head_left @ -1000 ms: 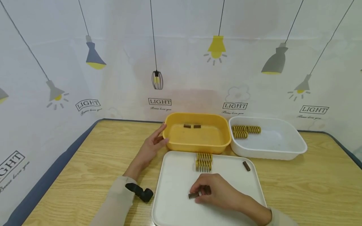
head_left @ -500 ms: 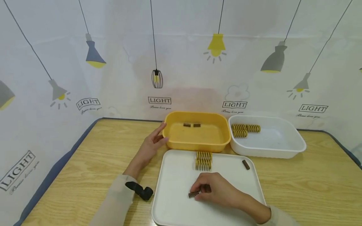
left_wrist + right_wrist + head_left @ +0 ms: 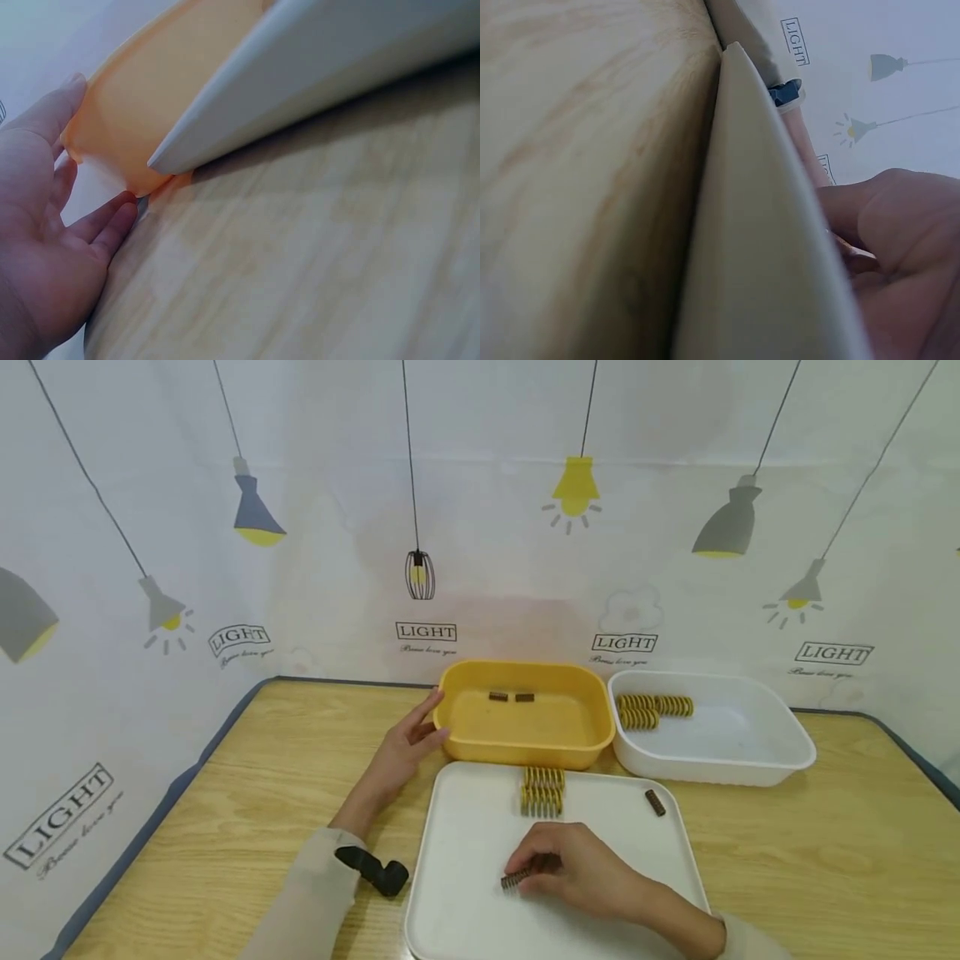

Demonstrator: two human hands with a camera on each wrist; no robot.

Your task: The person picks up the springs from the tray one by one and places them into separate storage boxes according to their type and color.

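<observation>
My right hand [image 3: 581,870] pinches a small dark coil spring [image 3: 513,881] between thumb and fingers, low over the white tray [image 3: 465,827]. Part of that spring is hidden by the fingertips. Two yellow springs [image 3: 542,800] lie together at the tray's far edge, and another small dark spring [image 3: 655,802] rests near its right corner. My left hand [image 3: 397,756] touches the left end of the yellow bin [image 3: 525,753], its fingers fairly straight along the wall; the left wrist view shows the same hand [image 3: 45,217] at the bin's side.
Inside the yellow bin lie two small dark springs [image 3: 512,697]. A white bin [image 3: 712,768] stands to its right with three yellow springs [image 3: 648,710] at its left end. A black wrist strap piece [image 3: 375,870] juts from the left sleeve beside the tray. A printed cloth [image 3: 510,568] hangs behind the wooden table.
The head view shifts slightly. Both hands stay in place, the right with the small dark spring, the left against the yellow bin.
</observation>
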